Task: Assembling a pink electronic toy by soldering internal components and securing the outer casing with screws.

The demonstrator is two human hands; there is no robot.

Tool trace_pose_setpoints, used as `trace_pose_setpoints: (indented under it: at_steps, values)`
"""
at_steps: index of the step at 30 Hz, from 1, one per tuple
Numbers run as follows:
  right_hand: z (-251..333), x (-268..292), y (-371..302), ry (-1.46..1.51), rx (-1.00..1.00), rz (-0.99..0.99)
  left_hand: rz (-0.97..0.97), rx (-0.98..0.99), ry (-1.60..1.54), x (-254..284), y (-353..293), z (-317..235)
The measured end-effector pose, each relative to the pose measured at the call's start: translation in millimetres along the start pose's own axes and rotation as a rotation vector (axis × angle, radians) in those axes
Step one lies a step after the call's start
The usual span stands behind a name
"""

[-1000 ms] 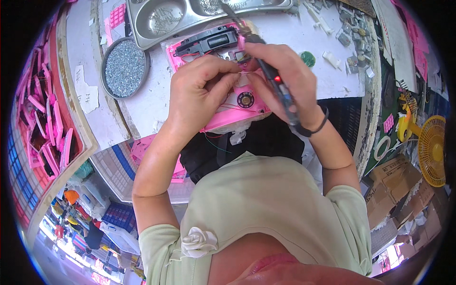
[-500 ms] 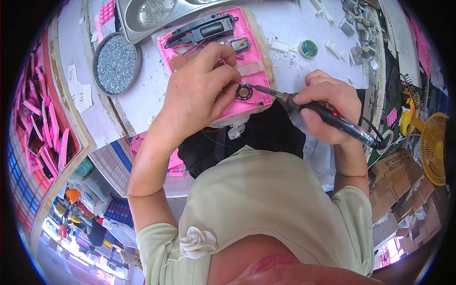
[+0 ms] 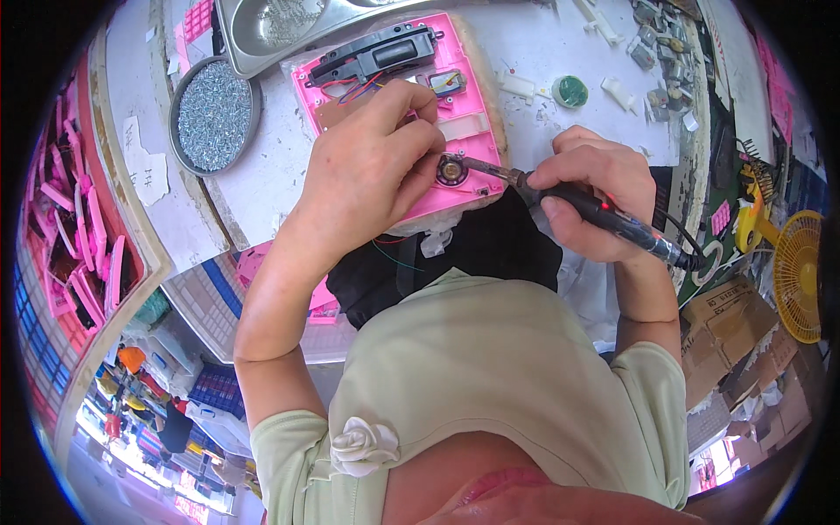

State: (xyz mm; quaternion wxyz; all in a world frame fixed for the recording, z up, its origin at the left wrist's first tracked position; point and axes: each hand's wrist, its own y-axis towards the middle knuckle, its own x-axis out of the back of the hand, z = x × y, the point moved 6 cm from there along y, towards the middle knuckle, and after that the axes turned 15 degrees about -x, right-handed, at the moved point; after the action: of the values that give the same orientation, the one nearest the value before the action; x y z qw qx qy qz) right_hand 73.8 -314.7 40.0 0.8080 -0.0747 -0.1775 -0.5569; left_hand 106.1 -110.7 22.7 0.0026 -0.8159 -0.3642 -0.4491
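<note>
A pink plastic housing (image 3: pixel 477 156) lies open on a padded block in front of me. It carries a long black part (image 3: pixel 376 55) with red and blue wires, a small motor-like part (image 3: pixel 445 83) and a round speaker (image 3: pixel 451 170). My right hand (image 3: pixel 598 188) grips a black soldering iron (image 3: pixel 612 219) with a small red light. Its tip reaches the speaker's upper edge; whether it touches is too fine to tell. Over the housing's left part, my left hand (image 3: pixel 372 157) is closed with fingertips pinched beside the speaker. What those fingers hold is hidden.
A round grey dish of small screws (image 3: pixel 213 114) stands at the left, below a metal tray (image 3: pixel 262 57). A green-filled tub (image 3: pixel 570 91), white plastic pieces and several small motors (image 3: pixel 665 48) lie to the right. A yellow fan (image 3: pixel 798 276) stands at the far right.
The soldering iron and my right hand have shifted slightly left, bringing the tip further over the speaker. My left hand stays nearly still.
</note>
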Motion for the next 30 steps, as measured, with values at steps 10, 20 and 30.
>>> trace_pose_setpoints:
  at_steps: [10,20,30]
  values:
    - [0.2,6.7,-0.6,0.019,-0.047,-0.001,0.010,-0.002,0.009,0.6,-0.6,-1.4]
    - [0.8,19.6,-7.4,0.053,-0.056,-0.047,-0.003,-0.015,-0.001,1.3,-3.7,-1.9]
    - [0.0,14.4,-6.1,0.017,-0.014,-0.009,0.091,-0.031,0.097,1.8,5.4,-10.0]
